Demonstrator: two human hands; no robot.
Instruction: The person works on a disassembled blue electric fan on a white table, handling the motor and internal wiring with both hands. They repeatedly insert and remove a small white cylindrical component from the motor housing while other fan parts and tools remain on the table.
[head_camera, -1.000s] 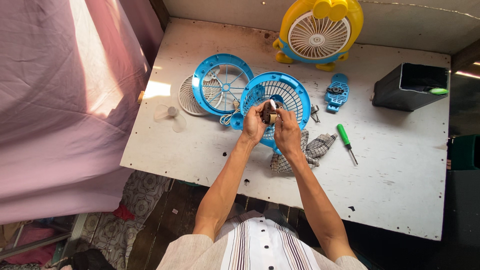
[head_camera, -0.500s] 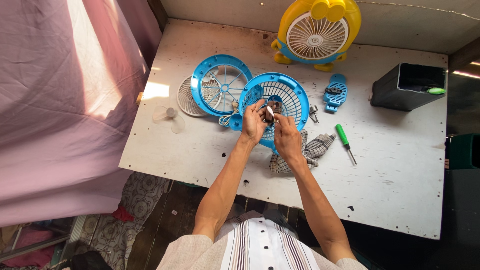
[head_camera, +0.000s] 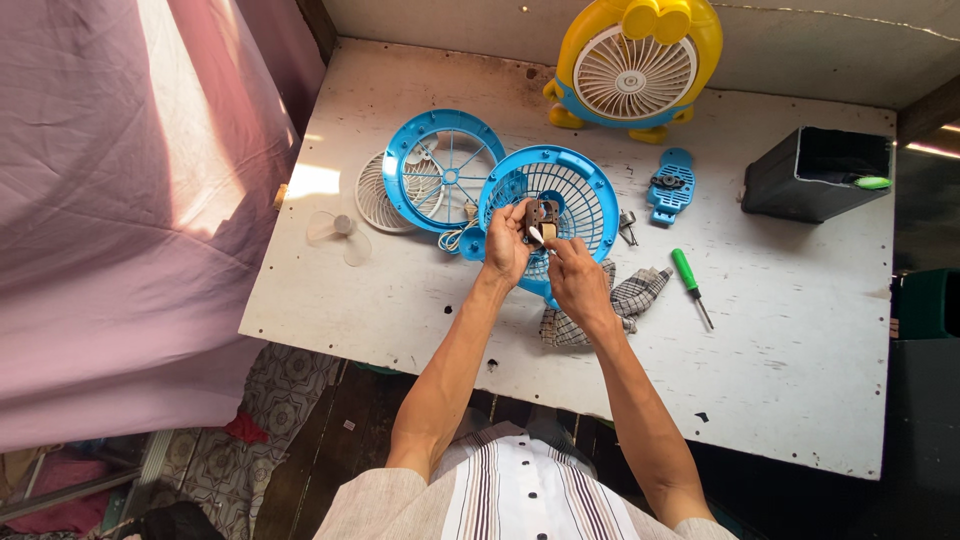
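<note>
My left hand (head_camera: 508, 244) holds a small brown motor (head_camera: 541, 218) up over a round blue fan housing (head_camera: 590, 190) that lies on the white table (head_camera: 800, 370). My right hand (head_camera: 577, 280) is just below it, fingertips pinching at the motor's lower end. A second blue fan grille (head_camera: 440, 170) lies to the left, overlapping a white grille (head_camera: 372, 200). Thin wires (head_camera: 456, 238) trail from the housing near my left wrist.
A checked cloth (head_camera: 630, 298) lies under my right hand. A green-handled screwdriver (head_camera: 689, 280), a blue bracket (head_camera: 668, 187), a clear fan blade (head_camera: 338, 232), a black open box (head_camera: 815, 175) and a yellow fan (head_camera: 635, 65) are also on the table. A pink curtain (head_camera: 120, 200) hangs at left.
My hands and the motor have barely shifted; the right fingers have moved slightly on the motor's lower end. Nothing else on the table has moved.
</note>
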